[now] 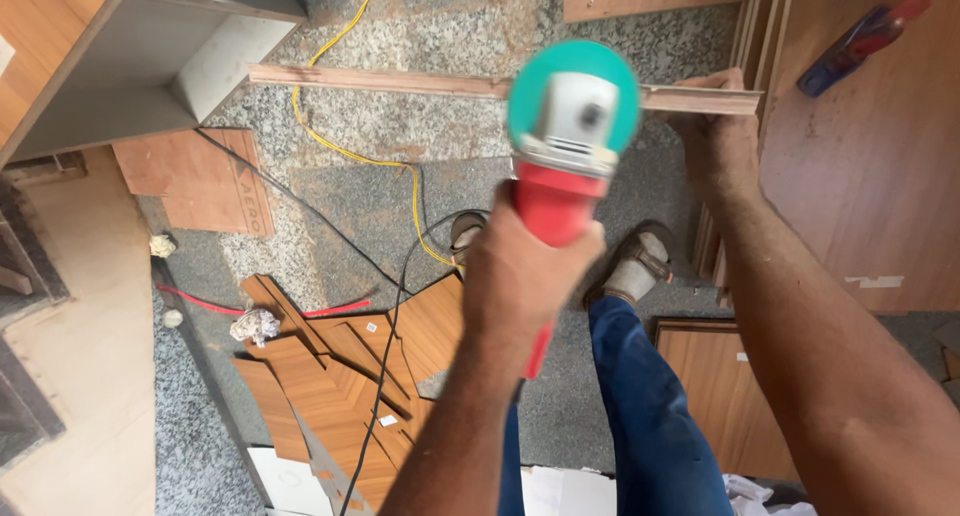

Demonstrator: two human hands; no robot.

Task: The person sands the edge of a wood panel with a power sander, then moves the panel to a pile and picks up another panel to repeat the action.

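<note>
Offcuts (340,376), cables (390,306) underfoot

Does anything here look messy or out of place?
Yes. Offcuts of brown laminate board lie scattered on the floor with crumpled paper, and a yellow cable and black cable trail loosely across them, near the person's sandalled feet.

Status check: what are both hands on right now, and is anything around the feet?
Left hand grips red grinder, green disc up. Right hand holds wood strip level, at the disc. Cables and wood offcuts on floor by feet.
</note>
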